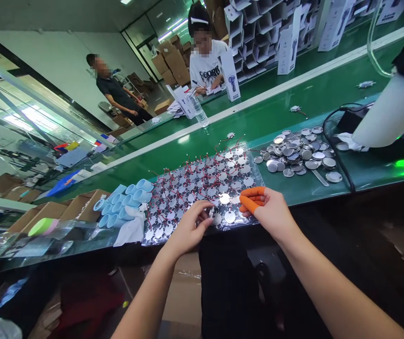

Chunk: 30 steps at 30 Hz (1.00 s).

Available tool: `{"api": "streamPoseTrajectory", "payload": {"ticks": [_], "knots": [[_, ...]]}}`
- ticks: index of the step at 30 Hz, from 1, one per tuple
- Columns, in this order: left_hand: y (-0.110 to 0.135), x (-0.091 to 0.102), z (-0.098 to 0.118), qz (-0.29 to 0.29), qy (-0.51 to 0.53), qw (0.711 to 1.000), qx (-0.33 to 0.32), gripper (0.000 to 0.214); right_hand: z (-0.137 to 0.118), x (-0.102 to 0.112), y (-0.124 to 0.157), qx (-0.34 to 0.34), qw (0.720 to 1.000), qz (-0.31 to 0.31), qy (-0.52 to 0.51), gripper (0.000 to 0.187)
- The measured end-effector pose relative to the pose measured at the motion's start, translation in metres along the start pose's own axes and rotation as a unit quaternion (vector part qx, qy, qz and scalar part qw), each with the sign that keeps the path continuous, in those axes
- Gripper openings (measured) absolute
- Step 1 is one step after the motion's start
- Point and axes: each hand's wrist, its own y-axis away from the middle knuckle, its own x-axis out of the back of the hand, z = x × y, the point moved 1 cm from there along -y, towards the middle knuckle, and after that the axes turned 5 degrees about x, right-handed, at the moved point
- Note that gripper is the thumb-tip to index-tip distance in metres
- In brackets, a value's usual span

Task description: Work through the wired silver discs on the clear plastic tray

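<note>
The left hand (187, 230) pinches its fingers (203, 213) nearly closed on a small pale piece at the edge of a sheet of wired metal discs (205, 188). The right hand (270, 212) curls 2 orange-capped fingers (253, 195) just beside the sheet, its hold unclear. Set at the tabletop (173, 157) edge, the sheet seems placed within easy reach, near a pile of loose discs (293, 155)

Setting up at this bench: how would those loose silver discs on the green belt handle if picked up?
The loose silver discs look stiff and smooth, so they may slip between fingers. Their round edges suggest one stood on edge would probably roll. Overlapping in a heap, they seem likely to slide when pushed.
</note>
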Motion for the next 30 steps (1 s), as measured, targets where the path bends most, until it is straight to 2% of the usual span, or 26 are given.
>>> {"api": "streamPoseTrajectory", "payload": {"ticks": [5, 13, 30], "knots": [[-0.003, -0.009, -0.014, 0.028, 0.086, 0.996, 0.027, 0.04, 0.008, -0.016, 0.007, -0.028, 0.998, -0.046, -0.012, 0.026], [-0.002, -0.009, -0.016, 0.037, 0.096, 0.995, 0.01, 0.034, 0.02, -0.036, 0.011, -0.05, 0.997, -0.055, -0.01, 0.02], [0.0, -0.007, -0.011, 0.029, 0.068, 0.997, -0.01, 0.036, 0.028, -0.041, 0.007, -0.033, 0.997, -0.064, 0.034, 0.021]]}}
